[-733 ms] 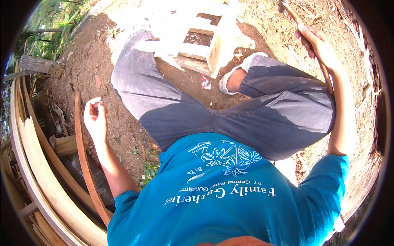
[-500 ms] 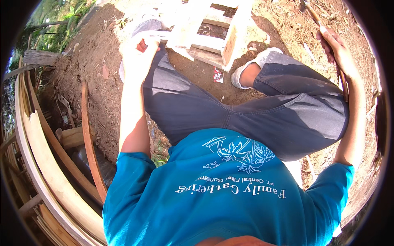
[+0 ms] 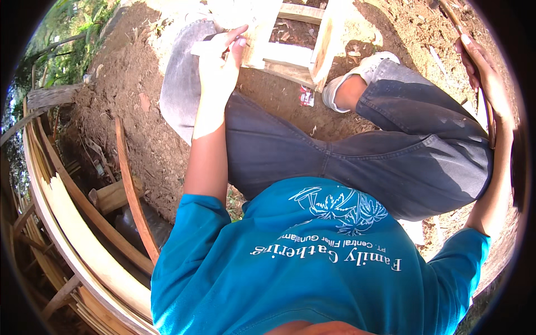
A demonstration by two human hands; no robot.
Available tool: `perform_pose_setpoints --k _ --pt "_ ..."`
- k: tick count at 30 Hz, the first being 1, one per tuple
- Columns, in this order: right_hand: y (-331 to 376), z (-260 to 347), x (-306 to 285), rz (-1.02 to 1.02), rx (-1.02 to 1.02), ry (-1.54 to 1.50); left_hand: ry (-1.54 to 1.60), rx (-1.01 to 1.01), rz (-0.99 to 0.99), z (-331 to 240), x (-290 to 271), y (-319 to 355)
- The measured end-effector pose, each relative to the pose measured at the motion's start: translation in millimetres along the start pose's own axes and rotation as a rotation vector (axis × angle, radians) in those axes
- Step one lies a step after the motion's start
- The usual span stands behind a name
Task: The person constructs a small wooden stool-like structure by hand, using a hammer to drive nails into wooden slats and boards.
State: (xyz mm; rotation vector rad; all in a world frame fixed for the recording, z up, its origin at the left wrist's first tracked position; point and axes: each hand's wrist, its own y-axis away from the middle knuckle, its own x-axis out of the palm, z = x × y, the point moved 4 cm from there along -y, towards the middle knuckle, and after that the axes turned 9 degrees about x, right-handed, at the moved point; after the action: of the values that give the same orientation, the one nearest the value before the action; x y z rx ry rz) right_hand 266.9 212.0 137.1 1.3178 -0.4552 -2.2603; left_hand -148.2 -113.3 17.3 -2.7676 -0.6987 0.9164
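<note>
And the left hand [image 3: 219, 70], the nearer one, has thumb and forefinger almost together, anything pinched impossible to tell; the slatted wooden frame [image 3: 325, 50] lies just rightward, long sides running away; far right, the right hand [image 3: 483, 67] wraps the hammer [image 3: 451, 18].

Ground: bare brown earth [image 3: 125, 72], sunlit toward top of frame. Pale wooden frame [image 3: 289, 54] stands on it, upper middle. Red-and-white wrapper [image 3: 306, 95] just beside frame's near corner. Small reddish flat piece [image 3: 144, 101], upper left. Pale splinter [image 3: 438, 60], upper right.
</note>
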Motion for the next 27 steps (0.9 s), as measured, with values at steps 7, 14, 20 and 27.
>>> perform_pose_setpoints --k 7,14,20,27 --pt "1 8 9 0.097 -0.101 0.01 0.286 -0.187 -0.052 14 5 8" --pt "4 14 11 0.055 -0.14 0.068 0.356 -0.329 -0.083 13 5 11" --pt "15 26 16 0.114 -0.132 0.056 0.495 -0.262 -0.023 32 19 25" --pt "27 38 25 0.176 -0.143 0.035 0.562 -0.268 0.03 26 20 26"
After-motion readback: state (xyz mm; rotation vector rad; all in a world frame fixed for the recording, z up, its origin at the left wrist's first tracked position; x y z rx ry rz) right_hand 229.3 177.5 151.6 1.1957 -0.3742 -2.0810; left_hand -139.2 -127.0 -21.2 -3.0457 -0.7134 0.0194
